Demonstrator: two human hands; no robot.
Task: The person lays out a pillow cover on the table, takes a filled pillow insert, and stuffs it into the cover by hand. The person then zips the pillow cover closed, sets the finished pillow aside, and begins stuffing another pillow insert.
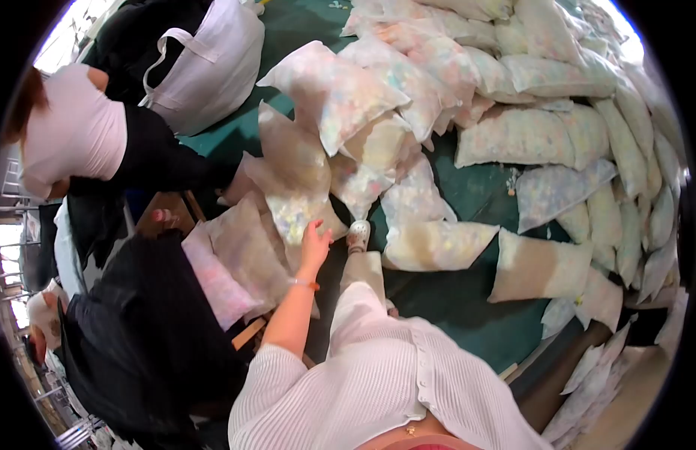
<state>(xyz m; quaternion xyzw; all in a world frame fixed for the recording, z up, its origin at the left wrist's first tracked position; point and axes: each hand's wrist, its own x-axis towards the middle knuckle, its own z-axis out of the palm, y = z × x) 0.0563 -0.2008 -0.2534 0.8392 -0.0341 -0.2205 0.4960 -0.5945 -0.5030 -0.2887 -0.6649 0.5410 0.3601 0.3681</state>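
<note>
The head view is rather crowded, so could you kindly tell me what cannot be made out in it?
All in the head view:
Right hand: not visible; outside the frame or behind the shirt.
Left hand: it covers any contact with the stuffed bag.
Stuffing: blurred through the bag's cloudy side.
Floor scraps: too small to identify.
Co-worker: head partly cut off by the edge.

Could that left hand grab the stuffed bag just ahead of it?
Probably yes: the left hand looks empty and sits right by the stuffed bag, with nothing visible in the way. Whether they touch is hard to tell.
</note>
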